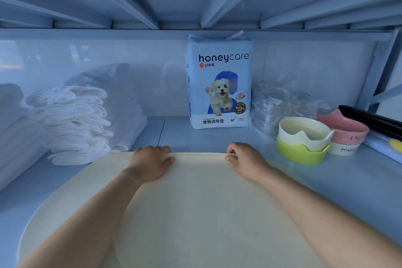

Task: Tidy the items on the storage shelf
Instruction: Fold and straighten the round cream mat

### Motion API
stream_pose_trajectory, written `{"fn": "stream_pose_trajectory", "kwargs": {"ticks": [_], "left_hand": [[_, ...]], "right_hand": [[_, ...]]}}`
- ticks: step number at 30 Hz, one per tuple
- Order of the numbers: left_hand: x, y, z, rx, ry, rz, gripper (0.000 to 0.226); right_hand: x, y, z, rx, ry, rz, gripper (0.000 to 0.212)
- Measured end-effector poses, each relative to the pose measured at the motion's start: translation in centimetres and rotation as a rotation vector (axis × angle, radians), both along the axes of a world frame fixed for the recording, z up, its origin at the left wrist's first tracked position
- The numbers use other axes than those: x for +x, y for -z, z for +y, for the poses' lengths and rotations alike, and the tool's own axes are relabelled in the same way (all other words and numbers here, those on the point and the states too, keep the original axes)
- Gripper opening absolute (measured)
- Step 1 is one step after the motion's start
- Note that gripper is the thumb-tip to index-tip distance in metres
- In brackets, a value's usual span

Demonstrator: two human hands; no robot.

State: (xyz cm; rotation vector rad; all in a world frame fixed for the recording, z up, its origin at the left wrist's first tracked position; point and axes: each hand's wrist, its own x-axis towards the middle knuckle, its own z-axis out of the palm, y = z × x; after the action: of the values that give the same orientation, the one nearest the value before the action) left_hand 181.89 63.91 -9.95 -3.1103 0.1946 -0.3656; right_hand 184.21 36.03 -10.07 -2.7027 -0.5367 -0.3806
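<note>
1. A large cream mat (195,213) lies flat on the shelf (217,137), filling the near middle of it; its far edge stops short of the pack of puppy pads (218,80), which stands upright against the back wall.
2. The left hand (151,162) rests palm down on the mat's far edge, left of the pack's line. Its fingers (156,150) curl over that edge, and the thumb presses on top.
3. The right hand (243,159) sits on the same edge, to the right. Its fingers (233,148) are bent into a loose fist, and the edge looks pinched between thumb and forefinger, lifted into a small ridge.
4. So both hands are closed on the mat rather than spread open, though how firmly I cannot tell.
5. The relation that matters: the mat runs back from the fingers toward the person, and the gripped edge lies crosswise, side to side. Both hands are equally near it.
6. My guess is the next step is to fold or slide the mat, with the pack straight ahead limiting any push.
7. Left of the pack is a stack of white cloths (74,124). To its right are crumpled clear plastic (280,102), a white bowl nested in a green one (304,139), and a pink bowl (345,130).
</note>
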Motion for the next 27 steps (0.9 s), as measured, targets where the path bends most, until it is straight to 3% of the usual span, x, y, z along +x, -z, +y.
{"fn": "stream_pose_trajectory", "kwargs": {"ticks": [5,10,14,18,23,27], "left_hand": [[-0.9,0.3,-0.3,-0.093,-0.007,-0.031,0.026],[-1.5,0.4,-0.6,-0.065,-0.089,-0.072,0.032],[-1.8,0.8,-1.2,0.053,-0.212,-0.224,0.035],[-2.8,1.1,-1.3,-0.096,-0.262,-0.238,0.048],[-4.7,1.3,-1.7,-0.323,-0.271,-0.105,0.042],[-6.2,0.7,-2.0,-0.286,-0.418,-0.087,0.044]], "right_hand": [[0.6,0.0,-0.2,-0.024,-0.030,-0.009,0.012],[2.1,-1.2,0.0,-0.029,-0.067,-0.051,0.010],[3.7,-1.9,0.9,-0.034,-0.103,-0.081,0.010],[4.4,-0.1,0.7,0.060,-0.128,-0.031,0.015],[3.9,0.2,0.7,0.056,-0.223,-0.077,0.025],[2.3,0.4,1.6,0.052,-0.333,-0.070,0.026]]}}
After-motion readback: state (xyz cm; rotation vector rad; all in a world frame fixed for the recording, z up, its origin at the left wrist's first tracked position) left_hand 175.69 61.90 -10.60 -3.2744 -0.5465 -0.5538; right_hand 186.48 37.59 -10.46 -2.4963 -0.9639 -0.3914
